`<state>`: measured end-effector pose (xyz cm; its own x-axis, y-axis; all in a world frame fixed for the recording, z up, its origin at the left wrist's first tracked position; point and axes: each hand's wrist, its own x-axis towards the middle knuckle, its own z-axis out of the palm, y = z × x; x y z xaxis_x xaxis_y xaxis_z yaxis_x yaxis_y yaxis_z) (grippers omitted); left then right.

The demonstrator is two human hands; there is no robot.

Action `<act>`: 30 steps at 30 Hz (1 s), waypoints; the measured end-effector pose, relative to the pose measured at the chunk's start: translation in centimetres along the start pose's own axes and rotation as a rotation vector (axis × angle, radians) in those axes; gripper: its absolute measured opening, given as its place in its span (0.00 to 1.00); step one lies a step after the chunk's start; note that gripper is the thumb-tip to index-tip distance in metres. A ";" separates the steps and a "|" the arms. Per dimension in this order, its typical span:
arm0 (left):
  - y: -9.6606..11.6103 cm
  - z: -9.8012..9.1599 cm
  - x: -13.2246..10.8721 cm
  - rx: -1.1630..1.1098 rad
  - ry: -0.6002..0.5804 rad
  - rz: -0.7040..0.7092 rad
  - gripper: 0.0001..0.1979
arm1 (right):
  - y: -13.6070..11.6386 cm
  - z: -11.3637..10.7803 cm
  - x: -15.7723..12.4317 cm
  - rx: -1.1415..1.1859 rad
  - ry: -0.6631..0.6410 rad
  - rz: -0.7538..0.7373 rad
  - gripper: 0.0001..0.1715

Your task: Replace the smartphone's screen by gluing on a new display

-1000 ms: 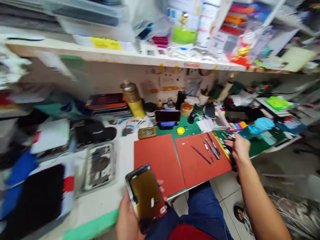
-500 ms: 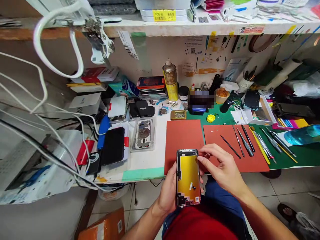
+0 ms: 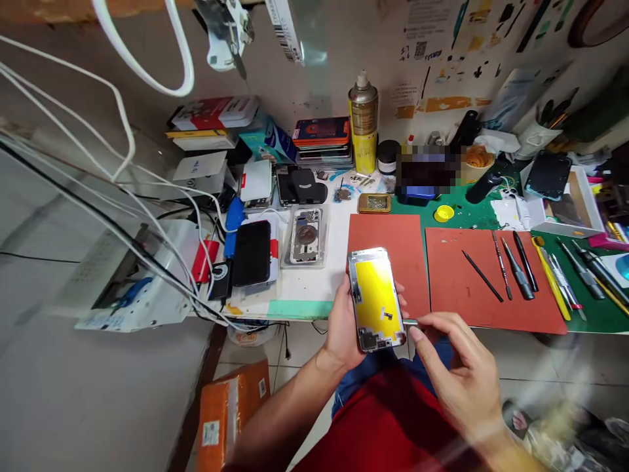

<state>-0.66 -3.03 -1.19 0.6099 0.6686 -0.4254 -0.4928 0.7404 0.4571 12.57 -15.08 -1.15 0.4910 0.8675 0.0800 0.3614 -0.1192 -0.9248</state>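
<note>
My left hand (image 3: pixel 345 326) holds a phone screen assembly (image 3: pixel 374 295) from below, with the thumb along its left edge and fingertips showing at the right. Its inner side faces up: a bright yellow panel inside a dark frame, with a small dark and white piece lying on the lower part. To the right, apart from the screen, is my right hand (image 3: pixel 462 367). Its thumb and index fingertips come close together in a pinch; whatever is between them, if anything, is too small to make out. Beneath the screen's far end is a red-brown mat (image 3: pixel 388 239).
Slim tools, including a black spudger (image 3: pixel 482 276), lie on the right mat (image 3: pixel 452 295). Left of the mats are an opened phone housing (image 3: pixel 307 237) in a clear tray and a black phone (image 3: pixel 251 254). A spray can (image 3: pixel 363 124) stands behind. White cables (image 3: pixel 162 233) cross the left side.
My right hand has drawn away from the screen's upper right edge, down and to the right. The screen is turned slightly and catches brighter light. The view has tilted down.
</note>
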 end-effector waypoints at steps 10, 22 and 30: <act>0.1 0.4 0.4 -0.075 0.078 -0.007 0.38 | 1.3 0.8 -0.5 0.735 -0.224 0.600 0.24; 0.0 0.8 0.4 -0.010 0.152 0.028 0.37 | 0.4 1.3 0.1 0.812 -0.268 0.640 0.23; -0.2 0.9 0.1 0.069 0.121 0.092 0.36 | 0.3 1.3 -0.1 0.800 -0.250 0.611 0.22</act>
<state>0.09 -3.19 -0.59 0.4831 0.7400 -0.4679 -0.4970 0.6718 0.5493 11.60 -14.55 -1.90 0.2023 0.8535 -0.4803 -0.5709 -0.2957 -0.7659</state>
